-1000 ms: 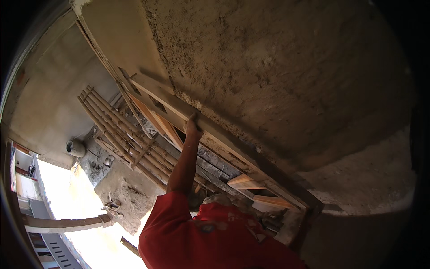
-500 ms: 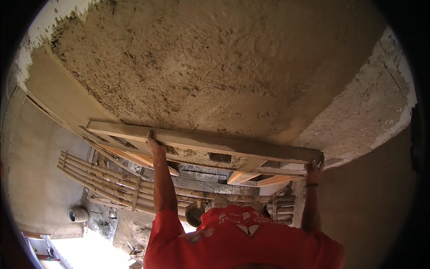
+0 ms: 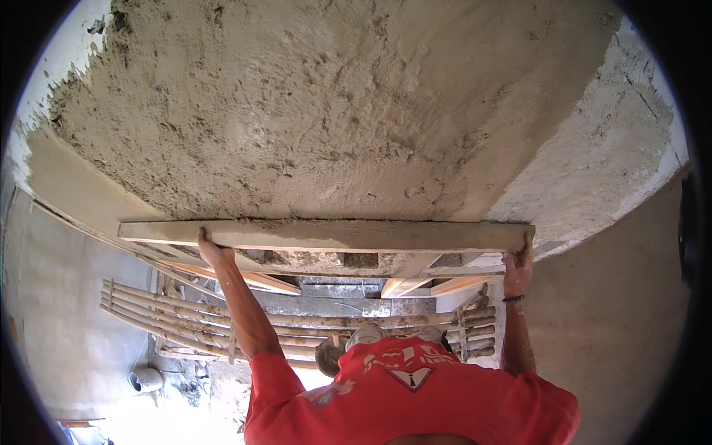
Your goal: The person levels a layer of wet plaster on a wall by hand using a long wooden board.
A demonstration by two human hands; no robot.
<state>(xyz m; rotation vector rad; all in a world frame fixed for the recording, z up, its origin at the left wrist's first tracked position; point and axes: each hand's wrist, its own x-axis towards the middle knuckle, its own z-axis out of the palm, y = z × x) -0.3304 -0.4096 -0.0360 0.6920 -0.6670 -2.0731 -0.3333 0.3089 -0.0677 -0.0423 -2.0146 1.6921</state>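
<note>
L hand (image 3: 216,251) is clamped on a long board (image 3: 334,236) nr its left end, thumb up on the front face, other fingers curled under & out of sight. R hand (image 3: 518,267) grips the same board at its right end, a digit up along the end; finger spread there is hard to make out. Dark wristband (image 3: 512,298) just below R hand. Board runs approx. level across the view, top edge along rough plaster (image 3: 319,133), front smeared w/ mortar; its back face can't be seen. Below it, wood frames (image 3: 404,286) show only in part. Pole platform (image 3: 167,315) is partly blocked by L forearm & red shirt (image 3: 415,393), the latter cut off at the bottom edge. Dark round obj. (image 3: 326,358) by L shoulder is half hidden, can't tell what kind. Bucket (image 3: 145,380), lower left, sits nr strong glare that washes out floor detail.
</note>
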